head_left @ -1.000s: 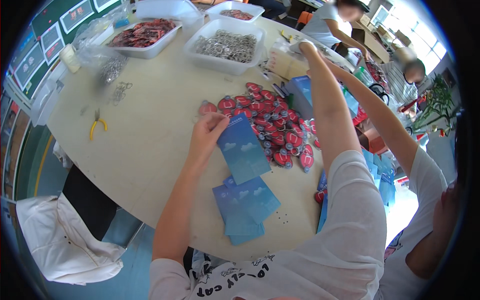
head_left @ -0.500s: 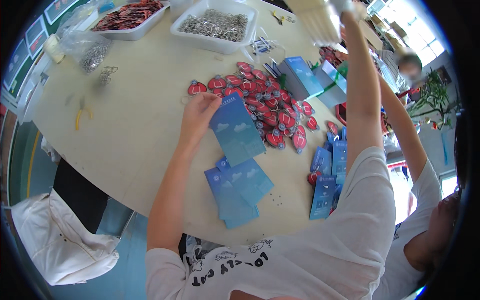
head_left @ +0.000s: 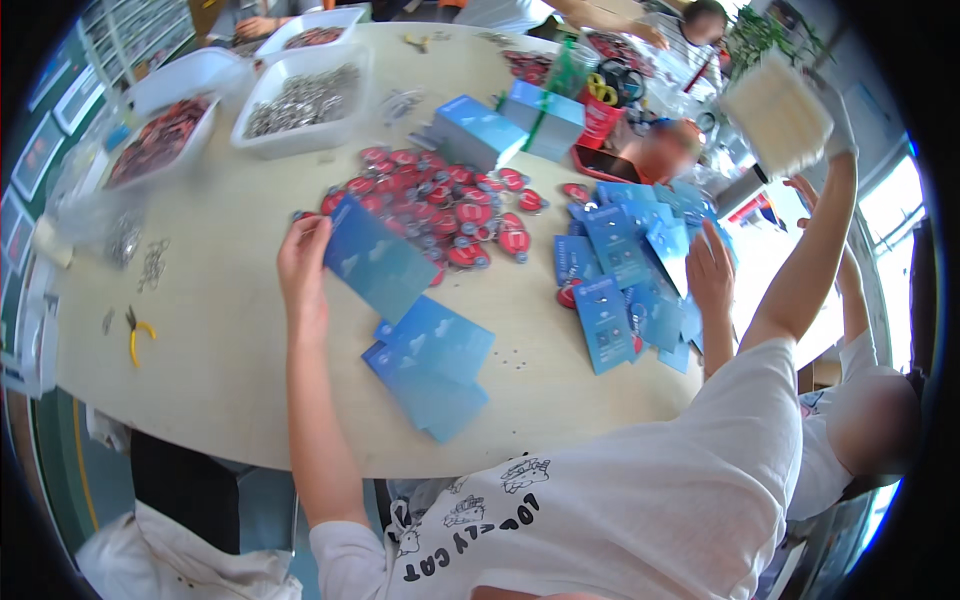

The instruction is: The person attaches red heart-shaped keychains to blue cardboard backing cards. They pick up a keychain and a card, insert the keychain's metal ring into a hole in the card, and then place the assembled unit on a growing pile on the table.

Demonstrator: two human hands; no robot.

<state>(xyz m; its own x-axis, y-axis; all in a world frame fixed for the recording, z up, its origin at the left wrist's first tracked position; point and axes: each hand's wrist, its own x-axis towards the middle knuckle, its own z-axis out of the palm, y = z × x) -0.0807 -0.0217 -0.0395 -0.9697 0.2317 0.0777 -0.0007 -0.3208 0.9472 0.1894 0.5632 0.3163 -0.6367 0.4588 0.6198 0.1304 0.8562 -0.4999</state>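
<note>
My left hand (head_left: 305,255) pinches the edge of a blue card (head_left: 380,258) printed with pale clouds, raised over the table. Just below it, a few similar blue cards (head_left: 430,375) overlap. My right arm is lifted high at the right; its blurred hand (head_left: 838,125) appears whitish and grips a pale cream, block-shaped thing (head_left: 778,115) whose kind I cannot make out. Beyond the held card spreads a heap of red oval tags (head_left: 470,215) with small rings. To the right lies a loose pile of blue cards (head_left: 605,325), some with red tags.
White bins of metal clasps (head_left: 305,100) and red pieces (head_left: 165,140) stand far left. Yellow-handled pliers (head_left: 140,335) lie at left. Card stacks (head_left: 485,130) and a red scissors cup (head_left: 600,120) stand behind the tags. A co-worker's hand (head_left: 710,270) is over the card pile.
The whole view has swung right and up, showing more of the far table and the card pile. My left hand still holds the card; my right hand still holds the cream thing high.
</note>
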